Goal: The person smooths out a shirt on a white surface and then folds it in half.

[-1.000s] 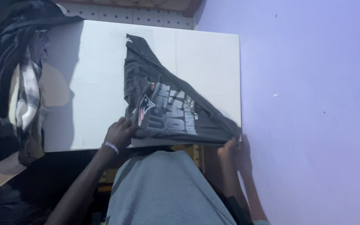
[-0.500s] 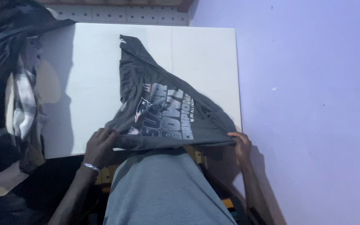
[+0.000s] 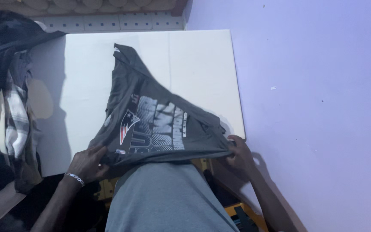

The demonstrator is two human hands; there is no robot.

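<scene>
Dark grey cotton T-shirt [image 3: 151,116] with a large pale printed graphic and a small red-and-blue emblem on its front lies spread over the white rectangular table [image 3: 194,60], its narrow upper end reaching toward the far edge and its wide lower hem pulled taut along the near edge. The fabric rises in a shallow ridge from the far end down to the hem, which hangs just off the table over the person's lap.

The left hand [image 3: 84,163], with a thin beaded bracelet [image 3: 74,178] at the wrist, grips the hem's left corner; its fingers [image 3: 93,152] are curled closed on the cloth. The right hand [image 3: 239,154] pinches the hem's right corner at the table's near right corner, fingers closed around a bunched fold of the fabric. Both hands sit well apart, with the hem stretched between them.

Below the hem, the person's light grey shirt [image 3: 168,197] fills the lower middle of the view. To the left of the table a loose heap of clothes [image 3: 9,107] is piled, including dark garments and a plaid black-and-white piece, partly overlapping the table's left side. A lilac painted wall [image 3: 314,86] runs along the table's right edge. Beyond the far edge stands a pale tiled strip [image 3: 108,21].
</scene>
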